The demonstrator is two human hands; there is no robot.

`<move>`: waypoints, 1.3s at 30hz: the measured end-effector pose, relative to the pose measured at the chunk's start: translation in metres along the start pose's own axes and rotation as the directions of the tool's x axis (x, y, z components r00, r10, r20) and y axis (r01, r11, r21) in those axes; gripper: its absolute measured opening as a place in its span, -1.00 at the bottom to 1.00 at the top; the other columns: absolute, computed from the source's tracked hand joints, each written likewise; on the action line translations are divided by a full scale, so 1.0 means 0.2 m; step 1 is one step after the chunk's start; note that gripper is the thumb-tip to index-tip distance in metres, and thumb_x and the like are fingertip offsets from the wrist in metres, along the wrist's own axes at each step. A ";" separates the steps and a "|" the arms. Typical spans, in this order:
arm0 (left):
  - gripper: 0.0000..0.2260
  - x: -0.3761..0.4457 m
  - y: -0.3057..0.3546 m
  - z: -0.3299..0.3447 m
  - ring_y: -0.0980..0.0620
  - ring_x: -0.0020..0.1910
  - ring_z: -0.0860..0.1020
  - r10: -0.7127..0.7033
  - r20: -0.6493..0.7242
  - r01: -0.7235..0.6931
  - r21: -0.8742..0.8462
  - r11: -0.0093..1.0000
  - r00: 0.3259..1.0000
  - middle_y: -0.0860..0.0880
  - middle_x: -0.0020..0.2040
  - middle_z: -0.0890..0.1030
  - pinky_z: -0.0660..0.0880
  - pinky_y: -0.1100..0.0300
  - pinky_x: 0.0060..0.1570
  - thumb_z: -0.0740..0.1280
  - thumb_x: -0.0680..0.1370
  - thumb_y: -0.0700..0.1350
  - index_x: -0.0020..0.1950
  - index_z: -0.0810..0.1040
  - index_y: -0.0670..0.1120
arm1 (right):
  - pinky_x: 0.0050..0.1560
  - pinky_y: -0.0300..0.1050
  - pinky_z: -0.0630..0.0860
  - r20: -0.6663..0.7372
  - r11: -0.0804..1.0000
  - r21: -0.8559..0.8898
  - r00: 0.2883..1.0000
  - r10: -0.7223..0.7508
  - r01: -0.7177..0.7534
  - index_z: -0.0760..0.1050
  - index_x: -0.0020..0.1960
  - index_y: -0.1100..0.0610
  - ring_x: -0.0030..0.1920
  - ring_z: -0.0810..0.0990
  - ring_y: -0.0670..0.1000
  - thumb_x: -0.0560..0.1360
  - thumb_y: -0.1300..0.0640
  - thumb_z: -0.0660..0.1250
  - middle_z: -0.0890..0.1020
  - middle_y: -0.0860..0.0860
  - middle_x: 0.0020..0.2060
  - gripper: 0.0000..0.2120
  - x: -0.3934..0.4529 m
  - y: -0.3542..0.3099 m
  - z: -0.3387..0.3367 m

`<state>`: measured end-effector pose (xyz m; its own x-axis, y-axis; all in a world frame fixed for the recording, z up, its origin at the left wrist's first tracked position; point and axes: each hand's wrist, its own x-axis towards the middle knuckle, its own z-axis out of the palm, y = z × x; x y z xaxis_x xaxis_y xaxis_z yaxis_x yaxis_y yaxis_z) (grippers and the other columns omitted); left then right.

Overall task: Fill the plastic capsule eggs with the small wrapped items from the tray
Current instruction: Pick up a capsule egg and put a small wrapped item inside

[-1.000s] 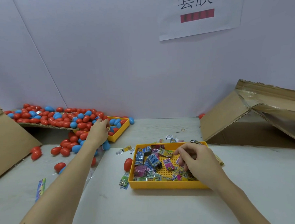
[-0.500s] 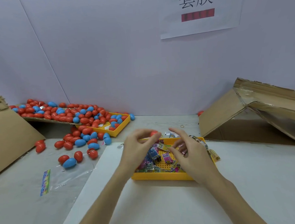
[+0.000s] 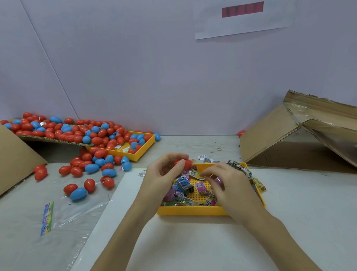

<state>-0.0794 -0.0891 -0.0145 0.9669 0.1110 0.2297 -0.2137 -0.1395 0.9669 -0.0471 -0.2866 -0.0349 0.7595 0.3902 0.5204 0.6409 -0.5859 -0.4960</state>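
Observation:
A yellow tray (image 3: 194,211) of small wrapped items (image 3: 186,186) sits on the white board in front of me. My left hand (image 3: 161,177) holds a red capsule egg (image 3: 184,163) above the tray's far left corner, thumb and fingers curled round it. My right hand (image 3: 231,186) hovers over the tray's right half and pinches a small wrapped item (image 3: 196,174) between thumb and fingertips, just right of the egg. A heap of red and blue eggs (image 3: 71,134) lies at the back left.
A second yellow tray (image 3: 142,151) with eggs stands at the back left, loose eggs (image 3: 89,170) spilled beside it. Cardboard pieces lie at the far left (image 3: 9,159) and right (image 3: 308,135). A clear plastic bag (image 3: 54,214) lies on the left.
My left hand drew back from the egg pile with a red egg and now holds it over the tray. My right hand lifted a wrapped item toward the egg.

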 end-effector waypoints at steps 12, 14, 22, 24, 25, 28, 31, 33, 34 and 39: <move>-0.76 -0.02 0.01 0.04 -0.07 -0.06 0.70 0.089 0.064 -0.090 0.018 0.996 0.994 -0.05 0.01 0.72 0.63 0.19 0.00 0.19 0.69 -0.10 0.27 0.58 -0.07 | -0.02 -0.30 0.56 0.286 0.985 -0.021 0.943 0.172 -0.174 0.72 0.07 -0.01 -0.08 0.61 -0.17 0.47 0.07 0.56 0.70 -0.11 -0.09 -0.82 0.04 0.00 0.03; -0.78 -0.02 0.00 0.05 -0.05 -0.04 0.70 0.087 0.083 -0.091 0.046 0.995 0.993 -0.03 0.02 0.72 0.63 0.20 -0.01 0.21 0.69 -0.12 0.26 0.59 -0.06 | -0.03 -0.27 0.57 0.280 0.984 -0.039 0.943 0.180 -0.176 0.73 0.02 0.00 -0.08 0.60 -0.15 0.49 0.12 0.54 0.69 -0.09 -0.09 -0.88 0.05 0.00 0.04; -0.71 0.01 -0.02 0.02 0.02 -0.33 0.39 -0.007 0.009 0.007 -0.045 0.999 1.000 -0.07 -0.32 0.48 0.36 0.28 -0.37 0.08 0.70 -0.16 -0.07 0.53 -0.17 | 0.02 -0.24 0.54 0.132 0.985 -0.007 0.977 0.169 -0.170 0.68 0.03 0.06 -0.04 0.60 -0.10 0.63 0.17 0.34 0.67 -0.07 -0.07 -0.86 0.03 -0.01 0.06; -0.66 0.01 -0.01 0.02 0.08 -0.34 0.40 0.045 0.003 -0.045 0.025 0.999 0.999 0.04 -0.34 0.47 0.36 0.32 -0.33 0.16 0.67 0.07 -0.11 0.55 -0.13 | 0.02 -0.16 0.54 0.047 0.985 0.030 0.985 0.166 -0.168 0.66 0.03 0.07 -0.08 0.60 -0.11 0.64 0.18 0.33 0.66 -0.07 -0.10 -0.87 0.02 -0.01 0.05; -0.67 0.00 -0.02 0.02 0.13 -0.29 0.46 0.091 0.003 -0.090 0.124 0.988 0.996 0.10 -0.30 0.53 0.40 0.36 -0.27 0.25 0.64 0.16 -0.10 0.58 -0.07 | -0.02 -0.20 0.51 -0.005 0.987 0.051 0.988 0.155 -0.154 0.66 0.02 0.07 -0.12 0.59 -0.12 0.63 0.18 0.34 0.66 -0.08 -0.13 -0.88 0.03 -0.01 0.04; -0.76 -0.01 -0.05 0.04 0.20 0.00 0.54 0.178 0.043 -0.176 0.473 0.863 0.983 0.19 -0.07 0.58 0.47 0.40 -0.09 0.41 0.49 0.20 0.04 0.63 0.11 | -0.14 -0.36 0.42 -0.119 0.983 0.144 0.984 0.134 -0.117 0.67 -0.01 0.06 -0.17 0.57 -0.16 0.59 0.17 0.41 0.66 -0.12 -0.19 -0.93 0.03 -0.03 0.01; -0.70 -0.02 -0.05 0.06 0.21 0.02 0.53 0.126 0.095 -0.157 0.478 0.864 0.987 0.14 -0.03 0.57 0.47 0.42 -0.10 0.45 0.38 0.27 0.02 0.65 0.16 | -0.16 -0.29 0.53 -0.137 0.958 0.263 0.979 0.152 -0.112 0.68 -0.01 0.05 -0.15 0.62 -0.14 0.57 0.14 0.45 0.68 -0.13 -0.23 -0.96 0.03 -0.05 -0.01; -0.76 -0.03 -0.04 0.06 0.19 -0.02 0.53 0.148 0.095 -0.175 0.442 0.880 0.984 0.12 -0.08 0.57 0.47 0.39 -0.14 0.47 0.36 0.27 -0.07 0.63 0.20 | -0.16 -0.24 0.56 -0.132 0.939 0.325 0.977 0.168 -0.117 0.68 -0.01 0.05 -0.18 0.65 -0.12 0.56 0.14 0.46 0.69 -0.12 -0.26 -0.97 0.03 -0.06 -0.02; -0.80 -0.03 -0.03 0.06 0.18 -0.03 0.53 0.158 0.093 -0.182 0.434 0.882 0.983 0.12 -0.10 0.57 0.47 0.37 -0.15 0.48 0.38 0.24 -0.09 0.63 0.20 | -0.15 -0.23 0.57 -0.129 0.928 0.352 0.976 0.177 -0.122 0.68 -0.02 0.05 -0.19 0.65 -0.11 0.56 0.14 0.46 0.69 -0.12 -0.27 -0.97 0.03 -0.06 -0.02; -0.95 -0.02 -0.03 0.05 0.14 -0.07 0.54 0.148 0.068 -0.162 0.454 0.876 0.987 0.12 -0.13 0.58 0.42 0.38 -0.14 0.46 0.56 -0.01 -0.11 0.65 0.09 | -0.14 -0.22 0.57 -0.172 0.906 0.392 0.956 0.239 -0.157 0.68 -0.08 0.02 -0.19 0.66 -0.11 0.55 0.08 0.46 0.69 -0.13 -0.29 -0.95 0.03 -0.06 -0.01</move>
<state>-0.0801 -0.0989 -0.0230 0.9320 0.0223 0.3619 -0.2809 -0.5865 0.7597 -0.0502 -0.2795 -0.0240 0.8602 0.1108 0.4978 0.5056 -0.3135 -0.8038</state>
